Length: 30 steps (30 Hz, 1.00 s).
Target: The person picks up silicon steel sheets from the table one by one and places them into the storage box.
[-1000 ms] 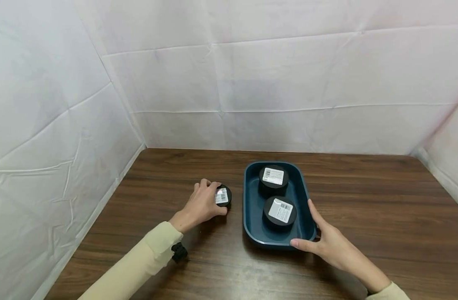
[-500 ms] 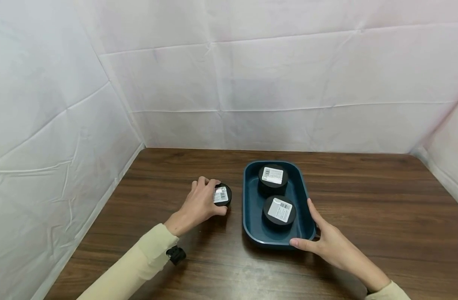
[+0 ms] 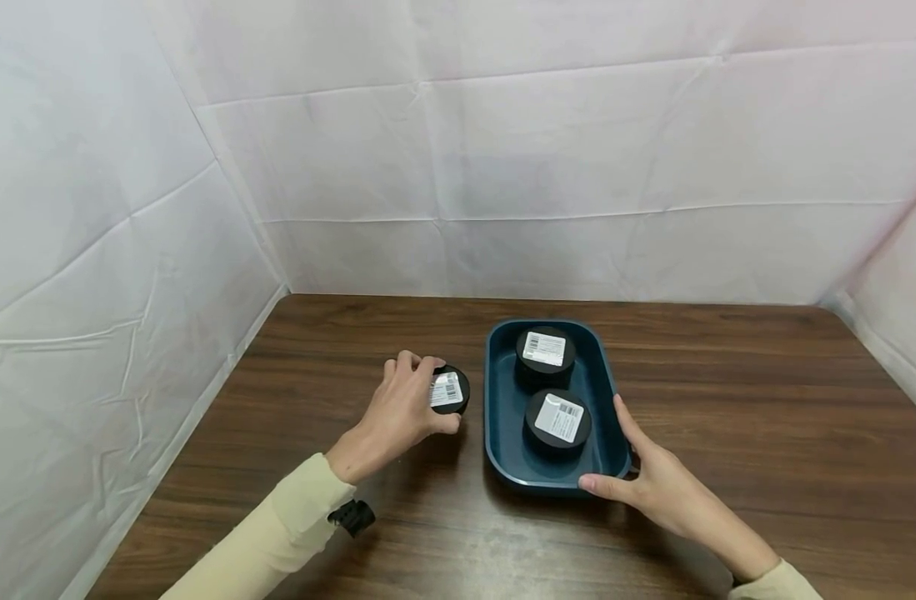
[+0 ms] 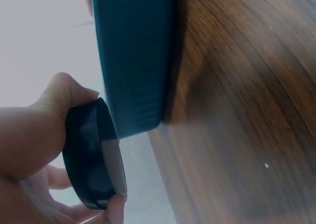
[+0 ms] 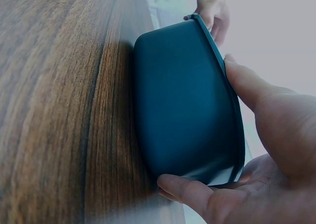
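Note:
My left hand grips a round black container with a white barcode label on top, thumb on the near side and fingers around the far side. In the left wrist view the black container is off the wooden surface, next to the tray wall. My right hand holds the near right corner of a dark blue tray. Its thumb lies on the rim and its fingers reach along the outer side in the right wrist view. Two more black labelled containers, one far and one near, stand inside the tray.
A brown wooden table carries the tray. White sheeting hangs along its back edge and at both sides. A black band is on the left wrist.
My left hand has shifted slightly to the right with the black container, closer to the tray. The right hand and the tray have stayed in place.

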Each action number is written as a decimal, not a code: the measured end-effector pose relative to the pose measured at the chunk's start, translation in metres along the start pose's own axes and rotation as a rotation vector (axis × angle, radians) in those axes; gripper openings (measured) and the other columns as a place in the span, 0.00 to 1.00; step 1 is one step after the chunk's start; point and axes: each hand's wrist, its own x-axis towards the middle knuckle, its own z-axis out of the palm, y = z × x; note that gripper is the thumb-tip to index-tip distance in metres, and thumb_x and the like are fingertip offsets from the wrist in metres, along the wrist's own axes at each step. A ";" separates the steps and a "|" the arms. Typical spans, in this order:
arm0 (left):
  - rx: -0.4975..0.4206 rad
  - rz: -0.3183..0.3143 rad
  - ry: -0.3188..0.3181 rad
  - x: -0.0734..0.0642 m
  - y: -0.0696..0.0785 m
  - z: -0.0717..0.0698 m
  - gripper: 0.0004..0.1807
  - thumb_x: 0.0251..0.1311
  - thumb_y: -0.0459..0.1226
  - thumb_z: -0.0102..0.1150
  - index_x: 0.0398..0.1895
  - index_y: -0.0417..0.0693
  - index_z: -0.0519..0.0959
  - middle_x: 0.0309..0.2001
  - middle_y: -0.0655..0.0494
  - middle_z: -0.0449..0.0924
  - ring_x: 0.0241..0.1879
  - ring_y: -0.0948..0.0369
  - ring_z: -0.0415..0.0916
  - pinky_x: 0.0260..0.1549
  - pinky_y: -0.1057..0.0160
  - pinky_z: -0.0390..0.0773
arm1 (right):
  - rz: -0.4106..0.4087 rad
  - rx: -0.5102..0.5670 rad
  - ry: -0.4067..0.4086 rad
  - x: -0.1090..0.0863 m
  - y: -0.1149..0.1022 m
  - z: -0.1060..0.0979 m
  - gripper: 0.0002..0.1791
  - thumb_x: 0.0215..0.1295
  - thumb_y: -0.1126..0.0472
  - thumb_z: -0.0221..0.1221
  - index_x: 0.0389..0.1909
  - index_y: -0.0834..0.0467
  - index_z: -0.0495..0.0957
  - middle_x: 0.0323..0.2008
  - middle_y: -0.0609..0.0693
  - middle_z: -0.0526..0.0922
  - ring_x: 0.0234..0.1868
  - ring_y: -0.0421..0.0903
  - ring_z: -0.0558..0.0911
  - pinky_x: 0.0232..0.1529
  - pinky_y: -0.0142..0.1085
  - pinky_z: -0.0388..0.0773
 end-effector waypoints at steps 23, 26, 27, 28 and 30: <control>-0.114 0.067 -0.048 -0.011 0.046 -0.002 0.40 0.48 0.45 0.75 0.65 0.43 0.73 0.55 0.42 0.70 0.50 0.51 0.64 0.39 0.59 0.75 | 0.012 -0.009 -0.006 0.002 0.000 -0.001 0.65 0.61 0.38 0.66 0.81 0.47 0.26 0.76 0.73 0.52 0.64 0.64 0.76 0.60 0.59 0.76; -0.118 0.088 -0.064 -0.011 0.051 0.002 0.40 0.49 0.45 0.74 0.66 0.43 0.73 0.56 0.41 0.69 0.50 0.51 0.63 0.39 0.59 0.75 | 0.016 -0.015 -0.010 0.001 0.001 0.000 0.65 0.61 0.38 0.66 0.81 0.47 0.26 0.75 0.74 0.52 0.65 0.65 0.75 0.59 0.60 0.76; -0.119 0.093 -0.069 -0.010 0.052 0.003 0.40 0.49 0.45 0.74 0.66 0.43 0.73 0.56 0.41 0.69 0.50 0.51 0.63 0.39 0.59 0.75 | 0.015 -0.014 -0.011 0.001 0.001 0.001 0.65 0.61 0.38 0.67 0.81 0.48 0.26 0.75 0.74 0.52 0.65 0.65 0.75 0.59 0.60 0.76; -0.120 0.098 -0.074 -0.010 0.053 0.004 0.40 0.49 0.45 0.74 0.66 0.43 0.73 0.56 0.41 0.69 0.50 0.51 0.63 0.39 0.59 0.75 | 0.016 -0.011 -0.009 0.001 0.001 0.001 0.65 0.61 0.38 0.67 0.81 0.48 0.26 0.75 0.74 0.52 0.65 0.65 0.74 0.60 0.60 0.76; -0.115 0.103 -0.082 -0.009 0.056 0.006 0.40 0.49 0.45 0.75 0.67 0.43 0.72 0.57 0.41 0.69 0.50 0.51 0.63 0.40 0.59 0.75 | 0.011 -0.005 -0.012 0.000 0.001 0.002 0.65 0.61 0.39 0.67 0.81 0.49 0.26 0.75 0.75 0.52 0.66 0.65 0.74 0.60 0.59 0.76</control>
